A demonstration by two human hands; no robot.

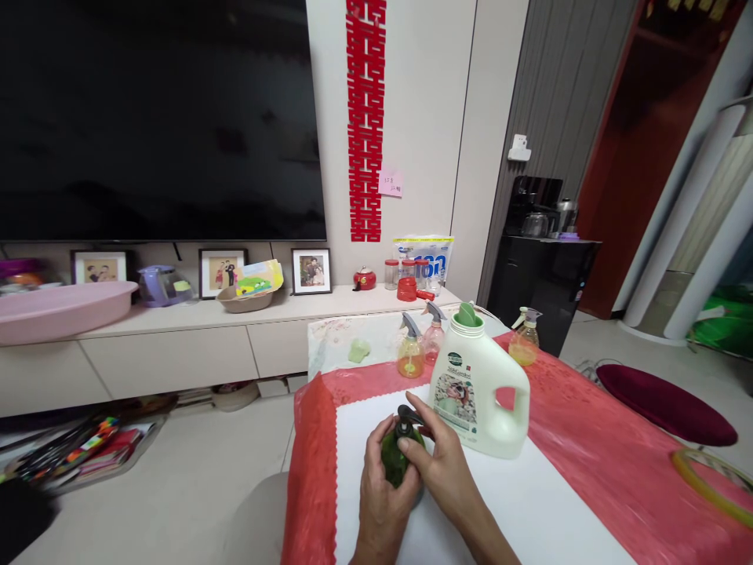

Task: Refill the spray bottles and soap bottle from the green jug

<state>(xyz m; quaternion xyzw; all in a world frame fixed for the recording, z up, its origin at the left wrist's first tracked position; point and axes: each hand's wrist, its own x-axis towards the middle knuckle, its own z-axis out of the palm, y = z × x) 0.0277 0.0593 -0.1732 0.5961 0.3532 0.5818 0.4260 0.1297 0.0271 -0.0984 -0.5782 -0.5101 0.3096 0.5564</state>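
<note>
Between my two hands is a dark green pump bottle (394, 455) with a black pump head (407, 414). My left hand (376, 486) wraps round the bottle's body from the left. My right hand (438, 455) closes on its upper right side, the thumb at the neck and the index finger raised by the pump spout. Just beyond, a large pale green detergent jug (491, 392) stands upright, with a green piece (467, 315) in its open mouth. Behind it are a yellow spray bottle (410, 357) and a pink spray bottle (434, 341).
A white sheet (529, 510) lies over the red table cover (588, 439). Another spray bottle (525, 345) stands at the far right, and a yellow tape roll (700, 494) near the right edge. A green cloth-like piece (358, 351) lies at the table's back. Beyond runs a low cabinet (194, 353).
</note>
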